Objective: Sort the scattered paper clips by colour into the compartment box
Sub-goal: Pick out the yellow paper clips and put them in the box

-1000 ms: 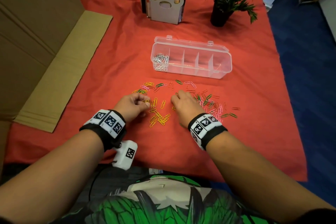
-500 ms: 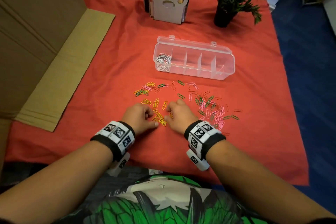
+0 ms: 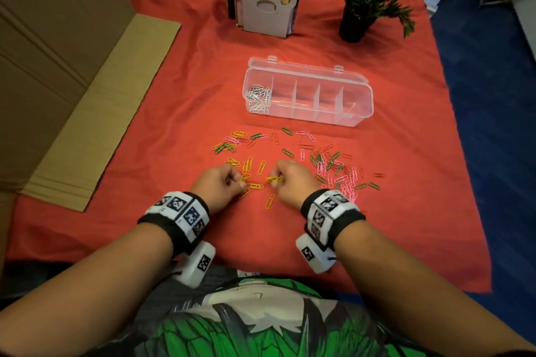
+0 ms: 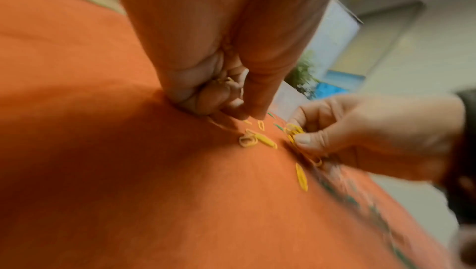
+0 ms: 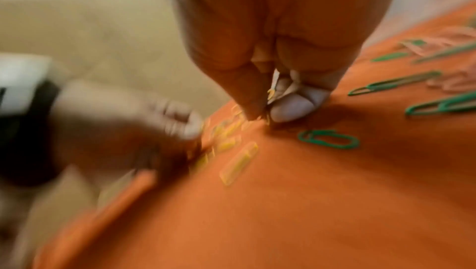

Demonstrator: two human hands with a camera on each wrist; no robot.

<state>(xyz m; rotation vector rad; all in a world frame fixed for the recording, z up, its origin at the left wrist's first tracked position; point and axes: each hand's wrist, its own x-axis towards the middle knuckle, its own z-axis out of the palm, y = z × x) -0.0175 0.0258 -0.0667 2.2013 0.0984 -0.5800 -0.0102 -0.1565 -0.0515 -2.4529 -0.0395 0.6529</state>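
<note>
yellow paper clips | scattered on red cloth near the compartment box, only white clips filed at its left end | left hand and right hand each pinched around yellow clips | step judged: gathering yellows | next: remaining yellows collected, carried to one vacant compartment

Both hands are low on the red cloth, the left hand and right hand close together, fingers curled, each pinching yellow paper clips. Beyond the right hand lie green and pink clips. Farther ahead sits the clear compartment box, its leftmost compartment holding white clips.
</note>
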